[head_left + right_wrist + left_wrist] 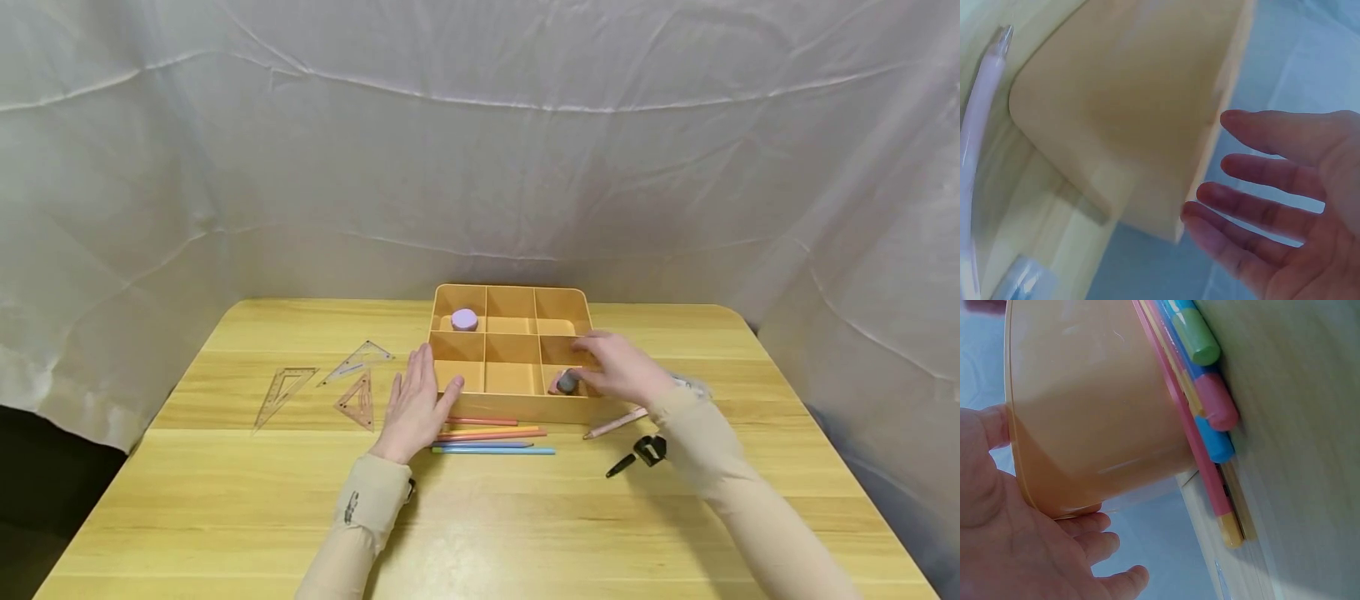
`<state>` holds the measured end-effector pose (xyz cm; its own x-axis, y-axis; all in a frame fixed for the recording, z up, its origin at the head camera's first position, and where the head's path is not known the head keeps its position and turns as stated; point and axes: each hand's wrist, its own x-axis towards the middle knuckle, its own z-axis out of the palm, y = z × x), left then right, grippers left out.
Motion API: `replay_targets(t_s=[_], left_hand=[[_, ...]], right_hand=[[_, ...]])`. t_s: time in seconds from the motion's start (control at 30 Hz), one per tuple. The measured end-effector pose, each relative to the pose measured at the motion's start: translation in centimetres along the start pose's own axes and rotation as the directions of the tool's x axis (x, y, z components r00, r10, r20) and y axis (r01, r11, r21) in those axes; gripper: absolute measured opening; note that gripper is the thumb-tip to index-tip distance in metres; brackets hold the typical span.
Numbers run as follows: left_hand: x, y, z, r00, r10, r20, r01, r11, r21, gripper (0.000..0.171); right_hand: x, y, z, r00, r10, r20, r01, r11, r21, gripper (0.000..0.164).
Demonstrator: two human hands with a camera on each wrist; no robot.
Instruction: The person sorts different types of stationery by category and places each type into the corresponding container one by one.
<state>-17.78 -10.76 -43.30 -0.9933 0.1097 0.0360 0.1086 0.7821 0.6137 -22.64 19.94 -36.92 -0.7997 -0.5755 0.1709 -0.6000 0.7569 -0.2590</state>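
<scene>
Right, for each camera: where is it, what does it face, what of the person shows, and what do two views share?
Head: on the head, facing forward and down at the divided box on the table; left hand, right hand and sleeved forearms show.
Left wrist: on that wrist, facing the box's outside and colored pencils; left hand shows.
Right wrist: on that wrist, facing the box's outside and a pale pen; right hand shows.
Shared: head and left wrist show the colored pencils.
</scene>
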Motion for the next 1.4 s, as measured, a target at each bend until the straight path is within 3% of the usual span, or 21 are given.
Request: replay_targets(t_s=[0.27, 0.47, 0.7, 1.0, 1.4], left_hand=[[0.0, 0.0, -0.3, 1.000, 0.000, -0.003, 0.000, 1.000, 0.008, 0.085], [0.0, 0.0, -0.3, 1.000, -0.002, 0.004, 0.002, 1.000, 0.001, 0.084], [0.0, 0.0, -0.3, 1.000, -0.001, 0.003, 0.001, 1.000, 0.006, 0.084], [0.0, 0.0, -0.3, 1.000, -0.001, 0.003, 0.001, 1.000, 0.003, 0.084], [-0.1, 0.0, 0.0, 1.000, -0.009, 0.007, 0.009, 1.000, -0.001, 0.083]], right_hand=[[-2.7, 0.5, -2.9, 0.994, 0.096, -0.055, -0.088, 0.988, 0.129, 0.028], [-5.0, 1.1, -4.1, 0.989, 0.148, -0.017, -0.143, 0.977, 0.159, 0.032], [-7.6, 1.9, -5.0, 0.966, 0.258, 0.011, -0.254, 0.944, 0.209, 0.041], [-10.7, 3.3, -4.4, 0.953, 0.303, -0.014, -0.294, 0.935, 0.201, 0.039], [-14.2, 5.2, -2.3, 0.916, 0.402, 0.018, -0.398, 0.899, 0.184, 0.049]])
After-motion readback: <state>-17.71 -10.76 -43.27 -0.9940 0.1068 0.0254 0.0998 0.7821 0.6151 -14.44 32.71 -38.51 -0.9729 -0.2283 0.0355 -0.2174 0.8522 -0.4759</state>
